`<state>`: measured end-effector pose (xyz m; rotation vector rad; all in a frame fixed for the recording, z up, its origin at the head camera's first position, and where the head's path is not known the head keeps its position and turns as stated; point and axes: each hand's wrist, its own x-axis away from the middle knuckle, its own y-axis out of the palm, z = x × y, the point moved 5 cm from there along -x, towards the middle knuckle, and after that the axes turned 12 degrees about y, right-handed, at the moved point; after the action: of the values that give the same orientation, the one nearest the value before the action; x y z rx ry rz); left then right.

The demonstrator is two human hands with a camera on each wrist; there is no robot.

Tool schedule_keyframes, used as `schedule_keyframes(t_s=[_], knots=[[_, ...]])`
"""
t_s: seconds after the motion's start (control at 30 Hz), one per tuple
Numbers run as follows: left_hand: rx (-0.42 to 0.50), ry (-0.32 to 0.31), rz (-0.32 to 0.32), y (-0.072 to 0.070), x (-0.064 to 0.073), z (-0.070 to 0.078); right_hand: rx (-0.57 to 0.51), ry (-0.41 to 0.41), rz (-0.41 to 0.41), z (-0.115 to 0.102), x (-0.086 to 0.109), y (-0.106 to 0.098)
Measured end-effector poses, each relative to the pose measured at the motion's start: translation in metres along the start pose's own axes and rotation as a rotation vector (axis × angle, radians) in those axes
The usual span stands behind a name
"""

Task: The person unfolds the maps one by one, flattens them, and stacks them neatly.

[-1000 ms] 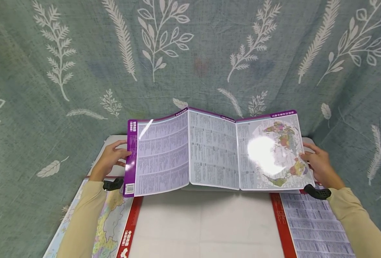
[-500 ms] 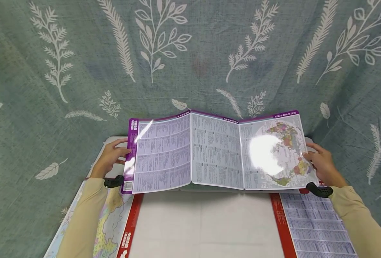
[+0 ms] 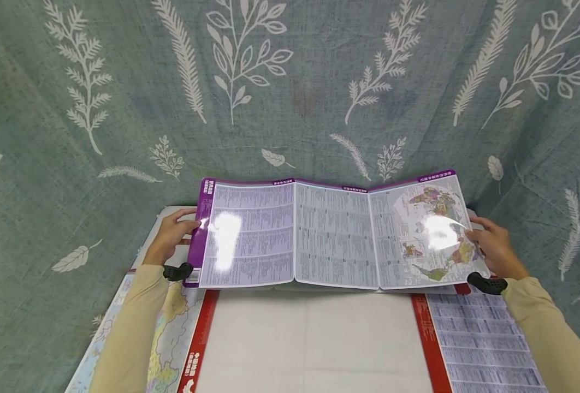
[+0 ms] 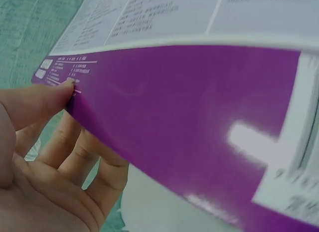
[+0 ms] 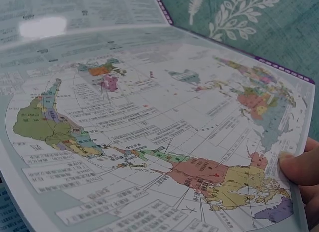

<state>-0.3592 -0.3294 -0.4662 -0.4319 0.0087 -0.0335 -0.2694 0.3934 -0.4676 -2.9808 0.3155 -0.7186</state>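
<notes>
A folding world map (image 3: 336,234) with a purple border is spread in three panels between both hands, its printed text upside down in the head view. My left hand (image 3: 172,232) pinches its purple left edge, thumb on top and fingers beneath, as the left wrist view shows on the purple strip (image 4: 174,112). At the opposite edge my right hand (image 3: 492,245) pinches the panel with the round world map (image 5: 149,137), thumb on the printed face. The right fingers are mostly hidden under the sheet. Glare covers part of the outer panels.
Beneath lies the white table (image 3: 309,338). A red-bordered map (image 3: 172,333) lies on the left side, partly under the left sleeve, and a red-bordered text sheet (image 3: 481,338) on the right. A green leaf-patterned cloth (image 3: 290,98) hangs behind.
The world map has flattened a little and its right edge has shifted rightward with my right hand. My left hand has risen slightly, its grip kept. The glare has moved.
</notes>
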Motion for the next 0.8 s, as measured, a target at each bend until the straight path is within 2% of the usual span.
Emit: schedule_keyframes(t_s=[0.2,0.33,0.47,0.8], knots=[[-0.004,0.008,0.016,0.0,-0.003,-0.001,-0.015,0.015,0.025,0.0,-0.004,0.0],[-0.004,-0.015,0.052,0.001,-0.007,-0.004,-0.026,0.006,0.02,0.001,-0.008,0.003],[0.004,-0.011,0.082,0.004,-0.011,-0.005,-0.019,0.013,0.038,0.004,-0.014,0.004],[0.016,-0.006,0.085,0.01,-0.012,-0.011,-0.005,0.027,0.083,0.014,-0.017,0.002]])
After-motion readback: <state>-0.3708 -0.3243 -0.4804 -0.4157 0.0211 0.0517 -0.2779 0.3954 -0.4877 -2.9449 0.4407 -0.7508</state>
